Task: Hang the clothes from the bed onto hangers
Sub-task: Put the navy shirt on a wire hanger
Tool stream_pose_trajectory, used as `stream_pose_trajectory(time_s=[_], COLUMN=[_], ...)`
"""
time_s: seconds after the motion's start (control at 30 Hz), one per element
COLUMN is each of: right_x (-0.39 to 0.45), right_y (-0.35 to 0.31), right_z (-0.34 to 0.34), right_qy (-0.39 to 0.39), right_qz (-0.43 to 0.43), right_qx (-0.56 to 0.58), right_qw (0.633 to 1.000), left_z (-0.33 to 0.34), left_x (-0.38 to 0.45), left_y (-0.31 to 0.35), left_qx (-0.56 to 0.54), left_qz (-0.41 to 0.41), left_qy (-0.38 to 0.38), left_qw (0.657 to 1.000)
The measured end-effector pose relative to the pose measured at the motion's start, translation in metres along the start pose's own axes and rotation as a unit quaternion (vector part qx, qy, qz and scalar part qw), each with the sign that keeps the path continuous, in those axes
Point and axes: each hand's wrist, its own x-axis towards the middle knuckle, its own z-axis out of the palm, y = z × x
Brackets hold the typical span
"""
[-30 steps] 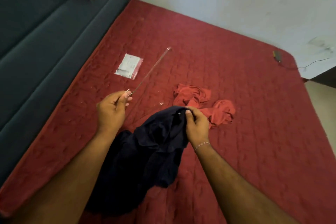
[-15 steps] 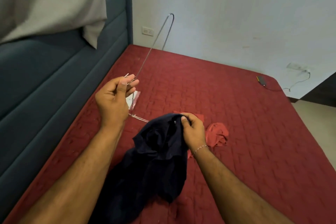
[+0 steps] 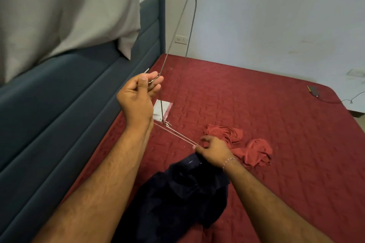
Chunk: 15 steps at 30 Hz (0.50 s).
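1. My left hand [image 3: 138, 98] pinches the hook end of the wire hanger [image 3: 178, 35], thumb and curled fingers closed on it; the hanger stands up on end above the bed [image 3: 276, 124], one shoulder pointing at the ceiling.
2. My right hand [image 3: 214, 151] pinches the hanger's lower corner at the fingertips and also has the dark shirt [image 3: 177, 199] bunched under the palm. The shirt hangs from that hand over the near part of the bed.
3. I judge the hanger light and springy, its thin wire likely to twist in a loose pinch, so the hook and corner are good holds.
4. The shirt looks soft and limp; I would take it at the collar and feed the wire corner in there.
5. A red garment [image 3: 246, 144] lies crumpled on the bed just beyond my right hand, yet to be hung.
6. The headboard [image 3: 79, 104] stands close on the bed's left; open room lies over the bed's middle and far end.
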Motion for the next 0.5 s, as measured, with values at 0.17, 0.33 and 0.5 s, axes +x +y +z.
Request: stream_pose_trajectory(time_s=[0.17, 0.33, 0.5], right_x=[0.003, 0.002, -0.008], right_y=[-0.009, -0.017, -0.011], right_z=[0.015, 0.013, 0.011], right_qy=[-0.005, -0.047, -0.008], right_qz=[-0.022, -0.056, -0.088], right_qx=[-0.144, -0.148, -0.220], right_qw=[0.989, 0.986, 0.971], left_z=[-0.005, -0.025, -0.057], left_x=[0.011, 0.014, 0.030], left_y=[-0.002, -0.026, -0.046], left_qx=[-0.007, 0.063, 0.152], left_qz=[-0.029, -0.039, -0.042], left_qy=[0.041, 0.042, 0.099], left_qw=[0.999, 0.996, 0.983])
